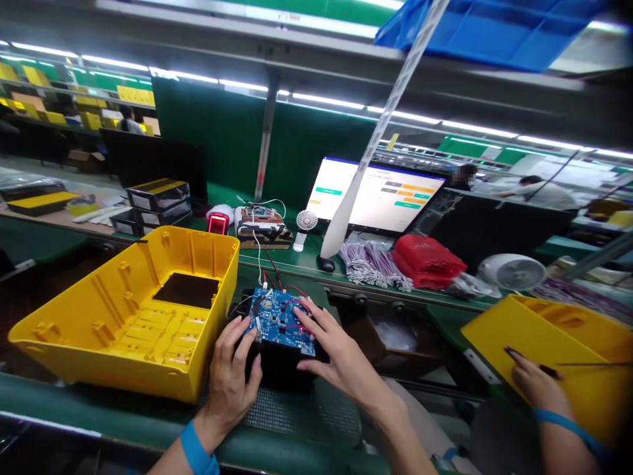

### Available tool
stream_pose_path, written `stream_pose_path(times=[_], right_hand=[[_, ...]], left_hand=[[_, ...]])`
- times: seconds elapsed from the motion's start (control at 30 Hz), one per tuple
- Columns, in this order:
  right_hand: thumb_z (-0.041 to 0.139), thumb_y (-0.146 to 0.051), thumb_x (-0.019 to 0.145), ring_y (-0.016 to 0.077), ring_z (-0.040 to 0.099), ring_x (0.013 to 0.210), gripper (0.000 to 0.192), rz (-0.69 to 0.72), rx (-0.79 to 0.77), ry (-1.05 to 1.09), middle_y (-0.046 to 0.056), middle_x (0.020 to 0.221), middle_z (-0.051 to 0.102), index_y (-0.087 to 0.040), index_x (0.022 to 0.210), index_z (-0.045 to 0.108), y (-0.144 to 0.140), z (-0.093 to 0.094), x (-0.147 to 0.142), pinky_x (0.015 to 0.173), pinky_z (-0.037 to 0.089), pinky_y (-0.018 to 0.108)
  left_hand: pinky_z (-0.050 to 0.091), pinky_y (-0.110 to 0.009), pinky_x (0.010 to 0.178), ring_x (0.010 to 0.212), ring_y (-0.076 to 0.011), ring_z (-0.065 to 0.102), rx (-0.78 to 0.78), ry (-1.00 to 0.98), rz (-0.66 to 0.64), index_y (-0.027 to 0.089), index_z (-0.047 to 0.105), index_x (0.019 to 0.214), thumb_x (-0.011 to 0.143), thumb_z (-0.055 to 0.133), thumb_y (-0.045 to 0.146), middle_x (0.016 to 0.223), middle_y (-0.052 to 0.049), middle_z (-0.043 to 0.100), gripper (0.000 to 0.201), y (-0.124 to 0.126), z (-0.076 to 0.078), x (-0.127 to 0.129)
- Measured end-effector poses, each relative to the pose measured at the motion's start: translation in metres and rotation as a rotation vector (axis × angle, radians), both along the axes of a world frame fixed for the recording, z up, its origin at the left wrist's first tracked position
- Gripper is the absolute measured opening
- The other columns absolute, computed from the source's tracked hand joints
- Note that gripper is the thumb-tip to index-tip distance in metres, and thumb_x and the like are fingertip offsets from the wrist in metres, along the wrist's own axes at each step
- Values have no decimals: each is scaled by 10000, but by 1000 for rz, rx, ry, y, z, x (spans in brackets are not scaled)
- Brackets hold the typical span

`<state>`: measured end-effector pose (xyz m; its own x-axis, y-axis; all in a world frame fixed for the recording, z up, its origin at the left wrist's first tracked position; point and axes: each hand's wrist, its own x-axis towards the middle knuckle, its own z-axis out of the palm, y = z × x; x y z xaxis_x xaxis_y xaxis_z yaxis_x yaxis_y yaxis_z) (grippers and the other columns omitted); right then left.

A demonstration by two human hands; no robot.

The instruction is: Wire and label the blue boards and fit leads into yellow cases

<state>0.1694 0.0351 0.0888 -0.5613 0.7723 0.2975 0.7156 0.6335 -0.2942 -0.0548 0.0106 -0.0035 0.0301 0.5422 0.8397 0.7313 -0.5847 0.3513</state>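
Note:
A blue circuit board (pixel 284 320) with red and white wires lies on top of a black block (pixel 281 366) on the green work surface. My left hand (pixel 231 373) grips its left side, fingers curled at the board's edge and thumb at the block's front. Over the right side reaches my right hand (pixel 339 346), its fingers on the board and its thumb against the front of the block. A small red light glows near the right fingers. Directly left of my left hand stands a deep yellow plastic housing (pixel 123 376), open side up, with a dark pad inside.
Behind the board are a handheld fan (pixel 306 224), a red-lit scanner (pixel 218 221), a lit monitor (pixel 376 191), bundled cables (pixel 373 264) and a red bag (pixel 428 260). At right, a co-worker's hand (pixel 539 382) holds a dark tool by another yellow housing (pixel 509 330).

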Motion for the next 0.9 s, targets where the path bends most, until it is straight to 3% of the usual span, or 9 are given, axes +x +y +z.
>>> stream_pose_path(times=[0.13,0.23,0.4,0.47,0.53,0.67,0.77,0.9], right_hand=[[733,-424,746,261,310,1376,809,74,-81,82,65,1518,297,-324,1441,330,-1,34,-2,1108,330,425],[708,-431,773,265,447,1272,590,36,70,266,85,1395,459,-280,1307,508,-3,50,-27,1042,404,418],[613,-283,861,228,561,922,83,20,301,181,63,944,633,-202,866,626,-5,33,-87,854,434,411],[561,-236,882,194,535,793,160,13,339,192,38,790,596,-190,729,565,-4,27,-99,791,417,381],[520,-225,898,164,509,728,204,-18,319,355,21,737,553,-193,697,520,-2,34,-97,727,408,327],[544,-323,896,132,487,661,218,-167,208,735,-9,692,510,-199,721,507,17,73,-72,647,397,260],[569,-405,860,138,502,645,282,-162,155,578,-4,659,541,-191,682,528,49,89,-59,631,387,256],[576,-401,813,137,497,596,271,-162,-49,203,3,617,584,-193,641,587,100,68,-62,584,351,248]], left_hand=[[384,-483,1066,1308,-288,385,-9,3,-4,182,387,1359,836,542,78,1347,-135,448,555,-1,0,0],[386,-487,1065,1310,-290,383,-7,13,1,182,378,1369,839,538,78,1348,-136,449,563,0,-1,0],[405,-496,1048,1311,-289,381,14,10,10,212,320,1408,855,511,87,1366,-129,438,598,2,-6,-1],[401,-496,1052,1316,-288,376,13,10,5,212,314,1412,855,504,79,1374,-129,429,604,1,-7,-1],[392,-494,1061,1325,-288,364,-9,15,2,201,329,1406,853,503,71,1377,-131,424,594,1,-6,-1],[391,-485,1061,1333,-283,353,-38,12,-7,191,366,1380,849,511,68,1373,-128,429,564,-1,-5,0],[397,-482,1057,1332,-279,358,-29,-6,-7,200,369,1377,849,515,71,1366,-123,437,563,-1,-4,0],[394,-496,1057,1346,-288,338,-32,1,-20,239,351,1398,845,512,58,1402,-115,396,604,-2,-3,-1]])
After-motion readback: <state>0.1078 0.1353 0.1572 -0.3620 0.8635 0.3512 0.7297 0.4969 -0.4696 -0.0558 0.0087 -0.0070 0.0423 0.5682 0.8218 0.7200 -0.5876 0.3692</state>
